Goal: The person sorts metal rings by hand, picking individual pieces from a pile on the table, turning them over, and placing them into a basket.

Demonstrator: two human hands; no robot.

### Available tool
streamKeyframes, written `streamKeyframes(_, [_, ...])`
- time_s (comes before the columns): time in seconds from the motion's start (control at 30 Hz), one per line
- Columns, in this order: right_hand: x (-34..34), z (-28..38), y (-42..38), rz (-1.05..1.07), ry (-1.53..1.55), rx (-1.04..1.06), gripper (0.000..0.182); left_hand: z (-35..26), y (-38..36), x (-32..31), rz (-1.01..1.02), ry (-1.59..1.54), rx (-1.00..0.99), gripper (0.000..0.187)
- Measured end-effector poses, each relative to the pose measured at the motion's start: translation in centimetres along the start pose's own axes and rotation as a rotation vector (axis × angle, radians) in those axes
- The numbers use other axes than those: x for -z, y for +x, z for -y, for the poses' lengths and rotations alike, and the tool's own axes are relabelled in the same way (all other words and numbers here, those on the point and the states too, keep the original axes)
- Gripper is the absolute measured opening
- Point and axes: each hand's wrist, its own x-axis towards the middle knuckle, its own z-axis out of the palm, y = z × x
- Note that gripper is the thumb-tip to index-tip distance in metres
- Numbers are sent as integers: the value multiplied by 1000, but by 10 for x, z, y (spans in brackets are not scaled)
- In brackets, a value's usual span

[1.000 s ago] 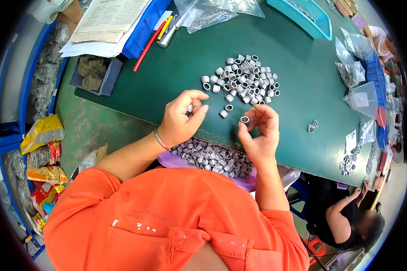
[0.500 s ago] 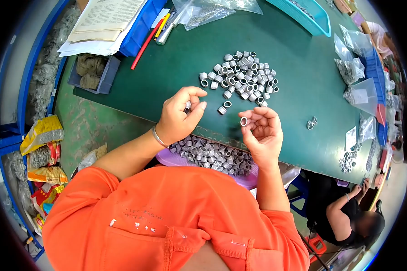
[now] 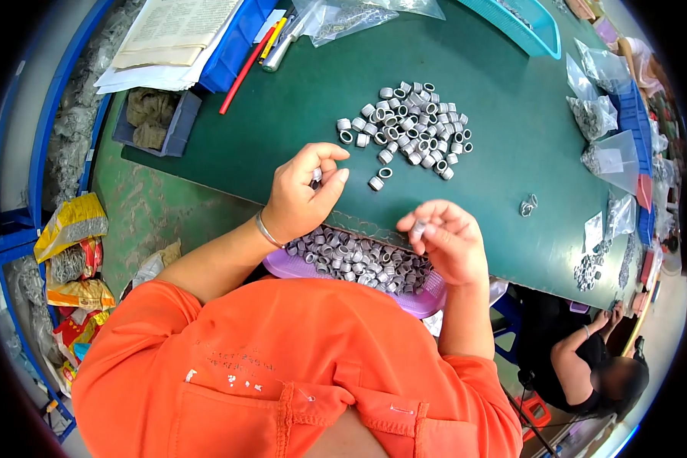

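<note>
My right hand point(image 3: 452, 238) pinches one short grey metal ring point(image 3: 418, 227) between thumb and fingers, close to the table's front edge. Curled to its left is my left hand point(image 3: 305, 187), with a metal ring point(image 3: 317, 176) partly showing inside its bent fingers. On the green tabletop ahead lies a loose pile of similar metal rings point(image 3: 412, 126), a few of them apart at its near side. Below both hands, at my lap, a purple basket point(image 3: 424, 304) holds many more rings point(image 3: 359, 263).
Blue box point(image 3: 229, 49), papers point(image 3: 172, 34), pens point(image 3: 248, 72) and a grey bin point(image 3: 172, 130) with cloth sit at the left. A turquoise basket point(image 3: 538, 38) stands far right. Linked rings point(image 3: 527, 204) lie on the right, near bagged parts point(image 3: 591, 114) and another person point(image 3: 580, 366).
My right hand has moved down towards the table edge and slightly right, turning the ring so its side shows. My left hand stays nearly in place.
</note>
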Motion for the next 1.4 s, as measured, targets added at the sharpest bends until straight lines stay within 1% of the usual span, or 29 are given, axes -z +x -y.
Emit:
streamKeyframes(0.07, [-8, 10, -9, 11, -524, -18, 21, 0, 1, 0, -3, -7, 10, 19])
streamKeyframes(0.1, [-7, 8, -8, -13, -778, 81, 24, 0, 1, 0, -2, -10, 10, 19])
streamKeyframes(0.13, [-9, 8, -4, -8, -777, 79, 24, -1, 1, -1, 0, -12, 10, 19])
streamKeyframes(0.2, [-19, 9, 11, -77, -1245, 383, 26, -3, 1, 0, 6, -11, 30, 19])
streamKeyframes(0.23, [-31, 8, 18, -166, -1280, 386, 27, -2, 1, 0, 2, -6, 15, 20])
streamKeyframes(0.27, [-32, 1, 29, -183, -1313, 496, 26, -1, 1, -1, -3, -2, 1, 20])
streamKeyframes(0.33, [-30, -9, 50, -172, -1473, 638, 24, -1, 0, -1, -14, 5, -4, 20])
streamKeyframes(0.37, [-30, -10, 55, -164, -1587, 647, 22, -1, 0, 0, -23, 11, -9, 20])
streamKeyframes(0.4, [-30, -11, 56, -158, -1582, 654, 22, -2, 0, 2, -27, 19, -12, 20])
streamKeyframes(0.47, [-25, -13, 52, -264, -1343, 578, 19, -2, 0, 3, -19, -16, 22, 20])
streamKeyframes(0.5, [-20, -15, 49, -321, -1118, 431, 17, -2, -1, 2, -10, -26, 40, 20])
streamKeyframes(0.53, [-23, -12, 44, -355, -835, 237, 16, -1, 0, 1, -6, -29, 42, 20])
streamKeyframes(0.6, [-21, -5, 38, -303, -504, 109, 17, 0, 1, -3, -35, 5, -16, 22])
streamKeyframes(0.63, [-21, -5, 36, -308, -505, 107, 17, 0, 3, -2, -32, 1, -15, 22])
streamKeyframes(0.7, [-23, -8, 34, -277, -296, 89, 20, -3, 6, 3, 110, 54, -147, 26])
streamKeyframes(0.73, [-25, -8, 33, -273, -294, 85, 20, -6, 4, 3, 161, 50, -111, 30])
streamKeyframes(0.8, [-28, -8, 33, -216, -260, 7, 20, -7, 3, 4, 222, 43, -177, 32])
streamKeyframes(0.93, [-30, -12, 33, -178, -282, -26, 19, -3, 2, 4, 208, 20, -206, 30])
streamKeyframes(1.1, [-33, -16, 32, -189, -331, 35, 20, -1, 1, 4, 211, 2, -236, 28])
streamKeyframes(1.17, [-37, -16, 32, -211, -426, 71, 20, -2, 1, 4, 210, 7, -238, 27])
streamKeyframes(1.27, [-37, -18, 32, -210, -439, 70, 20, -3, 1, 4, 207, -5, -217, 27])
streamKeyframes(1.4, [-37, -20, 31, -201, -438, 72, 20, -2, 1, 4, 211, -5, -238, 28])
